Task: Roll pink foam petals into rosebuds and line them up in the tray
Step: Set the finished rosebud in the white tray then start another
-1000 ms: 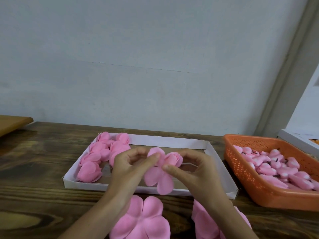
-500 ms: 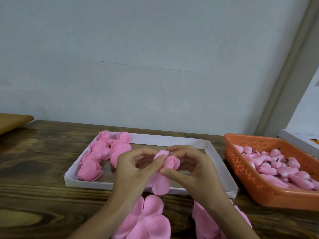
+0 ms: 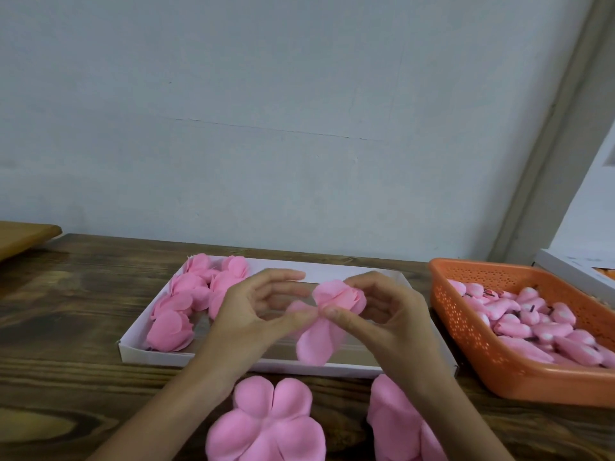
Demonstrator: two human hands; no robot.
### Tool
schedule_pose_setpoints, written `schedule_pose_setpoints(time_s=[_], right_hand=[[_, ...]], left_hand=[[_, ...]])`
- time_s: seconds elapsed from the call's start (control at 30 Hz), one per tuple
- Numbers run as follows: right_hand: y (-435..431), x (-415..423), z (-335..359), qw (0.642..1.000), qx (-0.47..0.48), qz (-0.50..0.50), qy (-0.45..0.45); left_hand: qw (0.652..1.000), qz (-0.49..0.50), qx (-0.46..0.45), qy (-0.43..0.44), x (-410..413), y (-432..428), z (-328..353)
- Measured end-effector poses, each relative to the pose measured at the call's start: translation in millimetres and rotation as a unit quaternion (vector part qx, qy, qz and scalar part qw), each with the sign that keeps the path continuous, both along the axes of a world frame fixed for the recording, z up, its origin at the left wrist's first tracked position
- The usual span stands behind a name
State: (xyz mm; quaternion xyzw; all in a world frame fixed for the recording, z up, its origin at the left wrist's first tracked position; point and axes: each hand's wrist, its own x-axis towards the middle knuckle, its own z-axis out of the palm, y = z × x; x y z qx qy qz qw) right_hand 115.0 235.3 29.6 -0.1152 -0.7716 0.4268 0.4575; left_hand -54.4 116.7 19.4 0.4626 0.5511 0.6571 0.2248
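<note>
Both hands hold a half-rolled pink foam rosebud point(image 3: 336, 299) above the white cardboard tray point(image 3: 153, 356). My left hand point(image 3: 256, 314) pinches a loose petal at the bud's base between thumb and forefinger, its other fingers spread. My right hand point(image 3: 382, 314) curls round the bud from the right, its thumb pressed at the base. One petal point(image 3: 316, 344) hangs down free. Several finished rosebuds point(image 3: 186, 304) lie in the tray's left end. Flat pink petal sheets point(image 3: 266, 424) lie on the table just in front of the tray.
An orange plastic basket point(image 3: 472, 354) full of small pink bud cores stands at the right. A second flat petal pile point(image 3: 399, 424) sits under my right forearm. The dark wooden table point(image 3: 66, 327) meets a grey wall behind. A white box edge point(image 3: 565, 271) shows far right.
Another petal has been wrapped up against the bud, so fewer hang loose. My left fingers have spread apart and my thumbs now meet at the bud's base.
</note>
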Motion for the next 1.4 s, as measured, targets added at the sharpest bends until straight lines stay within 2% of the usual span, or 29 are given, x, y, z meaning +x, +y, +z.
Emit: schedule_pose_setpoints(time_s=[0.1, 0.23, 0.33, 0.43, 0.57, 0.77, 0.9, 1.1, 1.23, 1.33, 1.4], right_hand=[[3, 2, 1, 1.0, -0.028, -0.011, 0.002], [6, 4, 1, 0.999, -0.035, 0.017, -0.011], [5, 4, 0, 0.998, -0.024, 0.053, -0.01], [3, 4, 0, 0.997, 0.007, 0.081, -0.018], [-2, 3, 3, 0.994, 0.048, 0.096, -0.024], [-7, 0, 2, 0.997, 0.057, 0.029, -0.033], [-9, -1, 1, 0.997, 0.065, 0.008, -0.042], [-3, 1, 1, 0.998, 0.036, 0.028, -0.036], [2, 4, 2, 1.0, -0.006, 0.021, -0.021], [8, 6, 3, 0.999, -0.046, 0.0, 0.007], [12, 8, 3, 0.998, -0.054, -0.017, 0.009]], left_hand=[[0.995, 0.003, -0.061, -0.085, -5, 3, -4], [0.98, 0.008, -0.012, -0.198, 1, 7, -7], [0.976, 0.029, 0.016, -0.215, 8, 8, -6], [0.98, 0.056, 0.02, -0.191, 16, 6, -8], [0.99, 0.084, 0.045, -0.102, 26, 1, -6], [0.994, 0.049, 0.091, -0.035, 35, -2, 1], [0.992, 0.06, 0.113, 0.007, 30, -2, 1], [0.991, 0.043, 0.128, 0.004, 26, -5, 4], [0.996, -0.001, 0.09, 0.024, 20, -6, 7], [0.999, -0.012, -0.019, 0.031, 13, -3, 6], [0.998, -0.034, -0.057, 0.01, 10, -3, 4]])
